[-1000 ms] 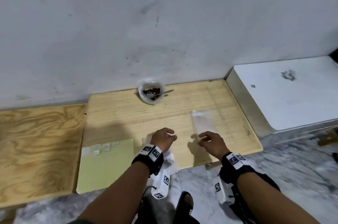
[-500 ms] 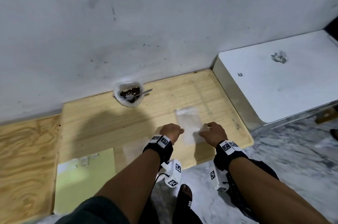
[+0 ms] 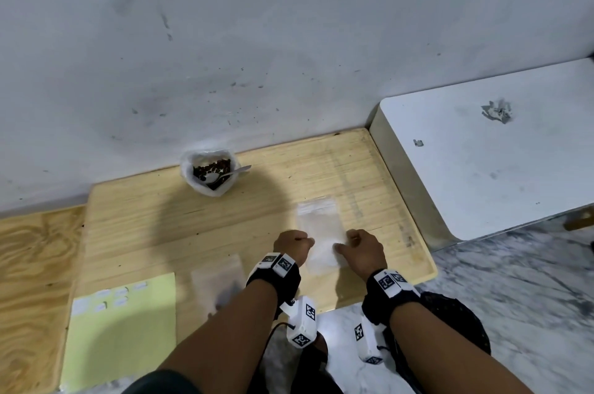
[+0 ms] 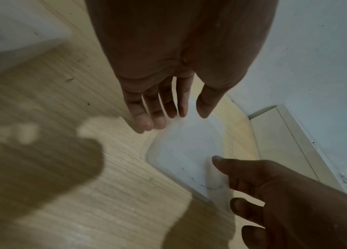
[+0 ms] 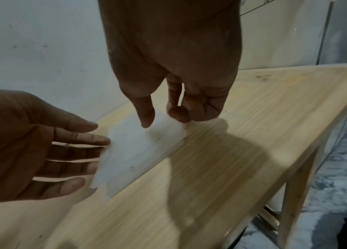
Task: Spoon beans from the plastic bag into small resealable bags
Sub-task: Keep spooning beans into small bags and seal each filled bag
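A clear plastic bag of dark beans point(image 3: 209, 175) stands at the back of the wooden table point(image 3: 144, 216), with a metal spoon point(image 3: 232, 172) resting in it. An empty small resealable bag point(image 3: 318, 229) lies flat near the front edge. My left hand point(image 3: 294, 245) is at its left side, fingers point(image 5: 87, 139) straight, their tips touching the bag's edge point(image 5: 138, 148). My right hand point(image 3: 360, 247) is at its right side, with the thumb point(image 5: 145, 116) on top of the bag and the curled fingers point(image 5: 189, 109) at its right edge. The left wrist view shows the bag point(image 4: 185, 151) between both hands.
A second small clear bag point(image 3: 218, 284) lies left of my left wrist. A pale yellow sheet with several white labels point(image 3: 122, 329) covers the table's front left corner. A white box top point(image 3: 498, 152) adjoins the table on the right, and plywood point(image 3: 35, 265) on the left. The grey wall stands close behind.
My left hand has moved right to the small bag's left edge. My right hand has shifted from the bag's near end to its right side. My head has turned left.
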